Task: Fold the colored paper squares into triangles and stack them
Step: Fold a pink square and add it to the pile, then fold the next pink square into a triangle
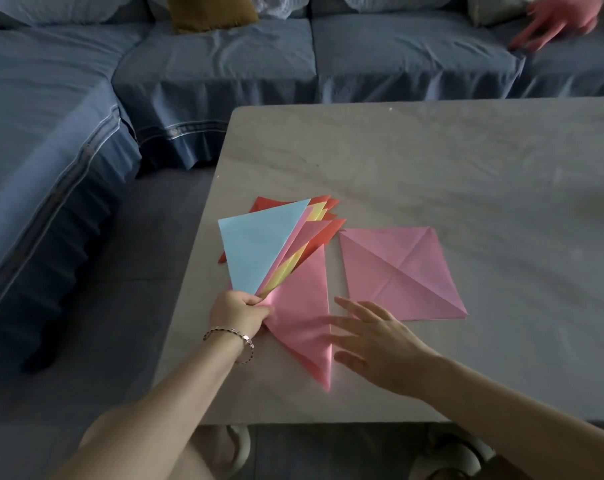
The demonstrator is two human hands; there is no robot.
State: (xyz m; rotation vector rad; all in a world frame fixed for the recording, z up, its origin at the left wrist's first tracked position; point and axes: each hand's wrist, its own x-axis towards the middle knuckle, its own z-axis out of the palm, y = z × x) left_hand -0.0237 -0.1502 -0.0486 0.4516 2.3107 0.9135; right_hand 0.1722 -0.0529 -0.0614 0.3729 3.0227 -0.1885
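1. The left hand (240,313) is curled tight, pinching the near corner of a fan of folded paper triangles (295,247) at the table's near left edge.
2. The right hand (380,344) is wide open with straight, spread fingers and holds nothing. Its fingertips reach over the right edge of a large pink folded paper triangle (304,306); whether they touch it cannot be told.
3. The fan spreads away from the left hand toward the far side. A light blue triangle (259,244) lies on top, with pink and yellow layers showing along its right side and red triangles (323,237) lowest, poking out at the far end.
4. The large pink triangle lies flat on the table just right of the left hand, one point toward the near edge. Whether its left corner is in that hand's grip cannot be told.
5. A flat pink paper square (400,271) with diagonal creases lies to the right, just beside the fan's red tips.
6. All the paper rests on a pale marble-patterned table (466,168).
7. A silver chain bracelet (240,339) circles the left wrist.
8. A blue fabric-covered sofa (224,64) wraps the far and left sides, with a mustard cushion (210,10) on it.
9. Another person's hand (560,22) rests on the sofa at far right.
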